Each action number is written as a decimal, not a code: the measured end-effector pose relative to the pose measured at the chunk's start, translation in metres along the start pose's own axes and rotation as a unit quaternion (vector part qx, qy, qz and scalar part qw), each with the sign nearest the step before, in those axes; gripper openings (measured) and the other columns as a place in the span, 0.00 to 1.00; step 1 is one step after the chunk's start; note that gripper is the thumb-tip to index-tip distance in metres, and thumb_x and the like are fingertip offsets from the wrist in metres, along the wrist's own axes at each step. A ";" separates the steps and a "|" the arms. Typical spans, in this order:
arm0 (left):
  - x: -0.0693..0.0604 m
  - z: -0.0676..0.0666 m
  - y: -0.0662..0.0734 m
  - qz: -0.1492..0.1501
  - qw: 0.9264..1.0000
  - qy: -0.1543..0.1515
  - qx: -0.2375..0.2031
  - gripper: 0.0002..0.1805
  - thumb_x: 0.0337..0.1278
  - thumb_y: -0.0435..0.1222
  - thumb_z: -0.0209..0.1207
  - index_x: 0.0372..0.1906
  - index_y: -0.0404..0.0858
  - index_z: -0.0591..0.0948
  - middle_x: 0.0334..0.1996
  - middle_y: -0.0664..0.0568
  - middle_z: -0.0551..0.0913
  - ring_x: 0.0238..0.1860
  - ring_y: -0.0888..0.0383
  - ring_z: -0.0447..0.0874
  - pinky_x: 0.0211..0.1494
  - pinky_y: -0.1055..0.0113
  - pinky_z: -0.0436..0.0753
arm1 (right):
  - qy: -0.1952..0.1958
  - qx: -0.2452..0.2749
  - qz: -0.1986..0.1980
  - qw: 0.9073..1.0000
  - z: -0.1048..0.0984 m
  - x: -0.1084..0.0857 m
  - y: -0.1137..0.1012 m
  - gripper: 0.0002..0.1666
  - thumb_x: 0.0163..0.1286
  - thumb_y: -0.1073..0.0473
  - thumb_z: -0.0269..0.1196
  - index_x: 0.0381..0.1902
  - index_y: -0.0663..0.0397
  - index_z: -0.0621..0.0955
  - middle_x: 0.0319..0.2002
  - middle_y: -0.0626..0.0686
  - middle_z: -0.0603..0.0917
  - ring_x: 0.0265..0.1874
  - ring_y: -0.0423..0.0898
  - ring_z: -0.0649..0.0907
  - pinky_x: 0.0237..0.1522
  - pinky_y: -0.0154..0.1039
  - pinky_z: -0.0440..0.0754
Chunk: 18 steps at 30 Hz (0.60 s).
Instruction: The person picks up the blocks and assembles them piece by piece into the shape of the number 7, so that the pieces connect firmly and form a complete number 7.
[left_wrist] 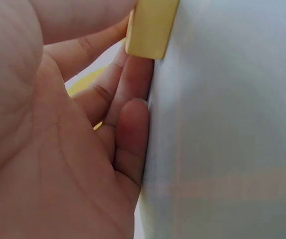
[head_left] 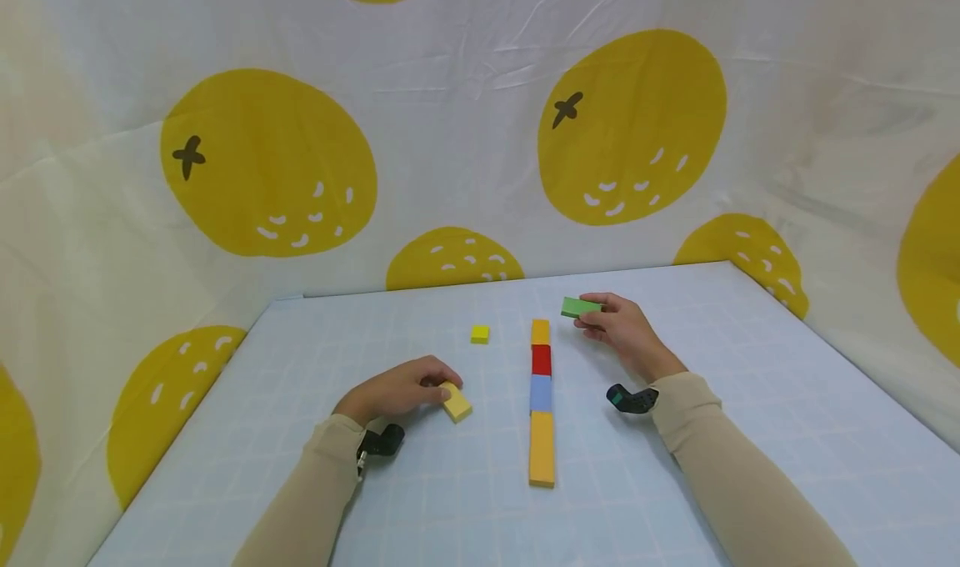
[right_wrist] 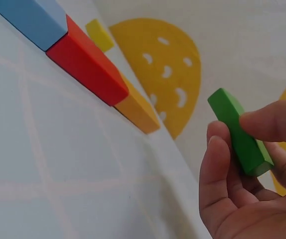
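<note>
In the head view my right hand [head_left: 621,330] pinches a green block [head_left: 579,307] between thumb and fingers, held above the table beyond a row of blocks. The right wrist view shows the green block [right_wrist: 240,132] lengthwise between the thumb and curled fingers. My left hand [head_left: 401,388] grips a pale yellow block [head_left: 457,403] at or just above the table, left of the row. In the left wrist view only one end of this yellow block [left_wrist: 152,30] shows, and the little finger lies against the tabletop.
A straight row runs away from me: a long orange block [head_left: 542,450], a blue block [head_left: 541,393], a red block [head_left: 541,360] and an orange block [head_left: 540,332]. Left of its far end lies a small yellow block [head_left: 480,334]. A fruit-patterned curtain [head_left: 457,158] hangs behind the cloth-covered table [head_left: 465,525].
</note>
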<state>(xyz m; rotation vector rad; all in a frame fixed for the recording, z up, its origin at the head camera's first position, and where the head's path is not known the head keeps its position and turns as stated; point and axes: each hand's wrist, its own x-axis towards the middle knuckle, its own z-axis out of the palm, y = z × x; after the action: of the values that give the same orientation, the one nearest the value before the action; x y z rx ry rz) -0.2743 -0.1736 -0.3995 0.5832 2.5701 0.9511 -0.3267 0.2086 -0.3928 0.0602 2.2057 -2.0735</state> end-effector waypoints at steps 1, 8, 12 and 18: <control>0.001 0.000 0.000 0.001 1.000 -0.001 0.001 0.10 0.70 0.40 0.60 0.51 0.56 0.83 0.49 0.62 0.79 0.51 0.58 0.74 0.62 0.53 0.72 | -0.001 -0.001 0.000 1.000 0.001 0.001 0.001 0.28 0.76 0.59 0.60 0.71 0.55 0.70 0.65 0.61 0.70 0.59 0.58 0.79 0.54 0.37 0.81; 0.000 0.000 -0.001 0.016 1.000 0.002 -0.006 0.10 0.69 0.39 0.60 0.51 0.54 0.84 0.49 0.62 0.80 0.50 0.57 0.74 0.61 0.54 0.72 | -0.022 -0.007 -0.015 1.000 0.008 0.012 -0.001 0.30 0.73 0.63 0.62 0.70 0.59 0.68 0.64 0.62 0.70 0.57 0.58 0.76 0.53 0.38 0.81; 0.000 0.001 -0.003 0.024 1.000 0.002 -0.008 0.10 0.70 0.39 0.60 0.52 0.53 0.84 0.49 0.61 0.80 0.50 0.58 0.74 0.60 0.55 0.72 | -0.029 -0.022 -0.018 0.999 0.010 0.020 0.000 0.31 0.72 0.64 0.63 0.70 0.60 0.69 0.63 0.63 0.69 0.56 0.58 0.75 0.55 0.39 0.81; 0.000 0.000 -0.002 0.012 1.000 -0.003 -0.007 0.10 0.69 0.40 0.60 0.52 0.54 0.84 0.49 0.62 0.80 0.50 0.58 0.74 0.61 0.54 0.72 | -0.040 -0.037 -0.012 0.998 0.009 0.029 0.003 0.29 0.72 0.62 0.64 0.69 0.56 0.72 0.63 0.61 0.69 0.57 0.58 0.75 0.58 0.41 0.79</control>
<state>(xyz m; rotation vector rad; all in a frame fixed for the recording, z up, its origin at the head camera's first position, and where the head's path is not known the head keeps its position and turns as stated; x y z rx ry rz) -0.2746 -0.1747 -0.4007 0.6140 2.5537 0.9727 -0.3545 0.1987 -0.3994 -0.0537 2.2437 -1.9679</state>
